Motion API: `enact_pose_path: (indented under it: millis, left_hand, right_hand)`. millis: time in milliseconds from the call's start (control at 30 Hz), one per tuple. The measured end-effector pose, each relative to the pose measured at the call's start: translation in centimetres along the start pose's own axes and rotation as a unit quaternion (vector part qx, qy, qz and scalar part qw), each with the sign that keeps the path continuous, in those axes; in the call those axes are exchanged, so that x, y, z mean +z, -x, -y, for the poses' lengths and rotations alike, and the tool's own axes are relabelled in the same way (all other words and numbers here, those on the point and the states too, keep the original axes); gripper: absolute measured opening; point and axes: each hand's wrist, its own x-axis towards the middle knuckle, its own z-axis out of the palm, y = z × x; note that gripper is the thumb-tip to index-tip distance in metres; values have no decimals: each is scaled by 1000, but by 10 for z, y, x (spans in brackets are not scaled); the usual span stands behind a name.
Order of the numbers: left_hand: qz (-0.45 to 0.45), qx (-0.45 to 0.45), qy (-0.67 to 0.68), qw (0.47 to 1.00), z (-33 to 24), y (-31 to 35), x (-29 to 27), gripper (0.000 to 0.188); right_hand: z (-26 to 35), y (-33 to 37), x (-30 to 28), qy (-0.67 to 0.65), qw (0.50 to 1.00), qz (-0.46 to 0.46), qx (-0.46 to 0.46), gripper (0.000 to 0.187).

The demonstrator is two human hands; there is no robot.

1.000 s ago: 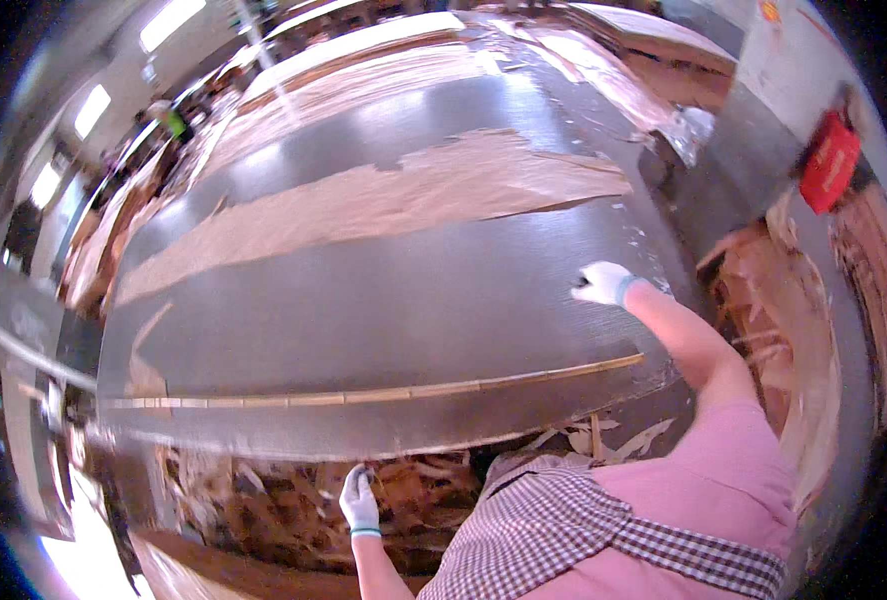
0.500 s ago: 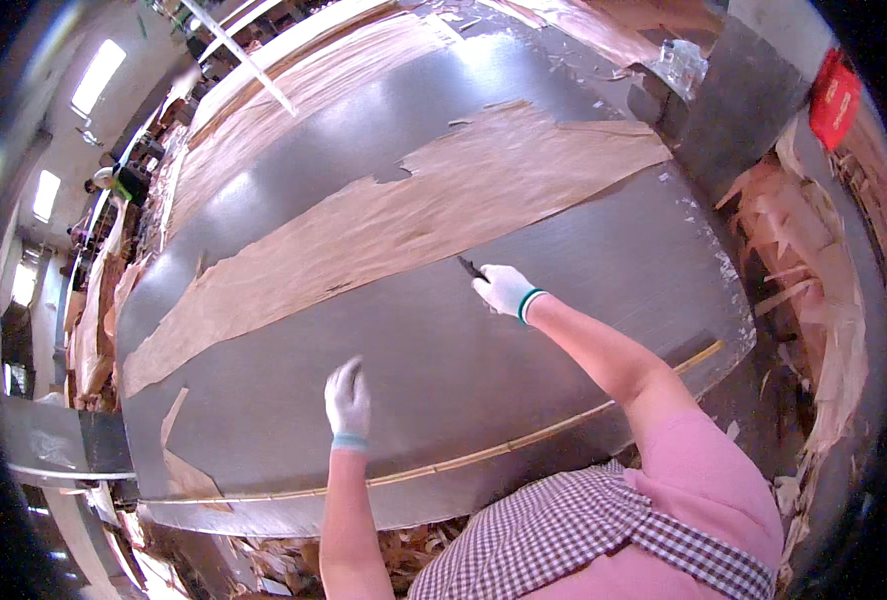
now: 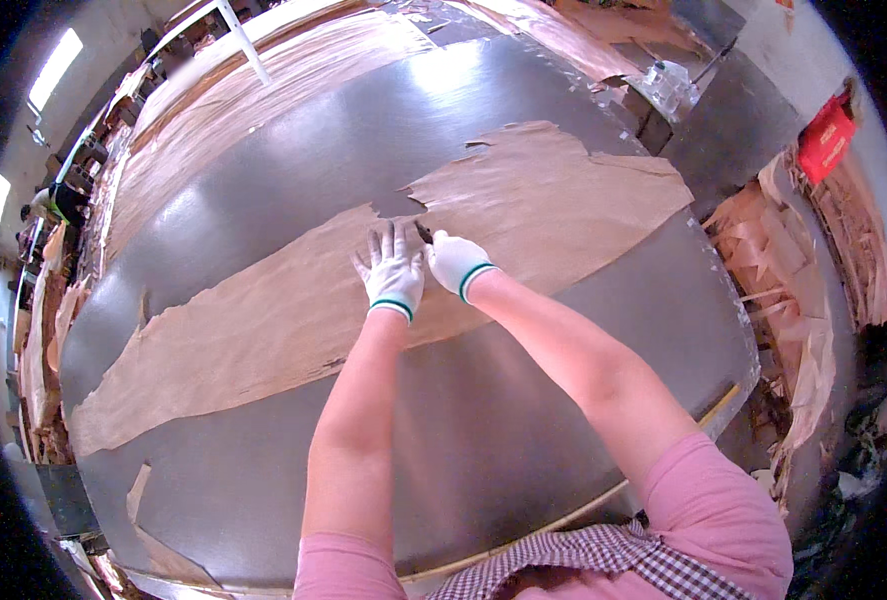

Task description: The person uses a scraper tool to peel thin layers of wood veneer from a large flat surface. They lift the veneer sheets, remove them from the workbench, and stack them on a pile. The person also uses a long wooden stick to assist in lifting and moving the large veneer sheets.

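A long brown wood veneer sheet (image 3: 253, 320) with ragged edges lies slantwise across the grey tabletop (image 3: 503, 410). My left hand (image 3: 394, 272), in a white glove, presses flat on it with fingers spread, just below a notch in its far edge. Close beside it, my gloved right hand (image 3: 455, 262) is closed around a small dark knife (image 3: 423, 232). The knife's tip points toward the notch; whether it touches the veneer I cannot tell. Most of its handle is hidden in my fist.
A narrow veneer strip (image 3: 153, 530) lies at the table's near left corner. Beyond the far edge is a broad stack of veneer (image 3: 263, 110). Veneer scraps (image 3: 763, 250) pile up at the right, below a red bag (image 3: 826, 135). A person (image 3: 61, 203) bends over at the far left.
Both hands have moved forward onto the veneer sheet and come close together. My left hand, formerly raised above the near tabletop, is now flat on the sheet. The knife stays in my right hand.
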Motion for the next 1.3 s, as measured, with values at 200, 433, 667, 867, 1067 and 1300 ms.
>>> enact_pose_path:
  millis: [200, 433, 667, 867, 1067, 1300]
  left_hand:
    - [-21, 31, 15, 999, -16, -5, 11, 53]
    - [20, 2, 36, 999, -5, -1, 4, 56]
    - [126, -48, -16, 991, 25, 95, -46, 65]
    - [155, -68, -7, 986, 48, 183, -81, 76]
    - [90, 53, -112, 988, 39, 147, -85, 63]
    - [-3, 35, -97, 995, 49, 121, -43, 20]
  right_hand:
    - [-3, -42, 14, 28, 998, -16, 60, 29]
    - [-46, 176, 4, 59, 990, 121, 52, 25]
    - [-143, 363, -27, -62, 986, 103, 112, 33]
    - [-140, 411, -48, -308, 934, 30, 180, 30]
    - [-140, 449, -57, -319, 939, 3, 124, 26]
    - [-183, 527, -44, -209, 960, 39, 180, 24]
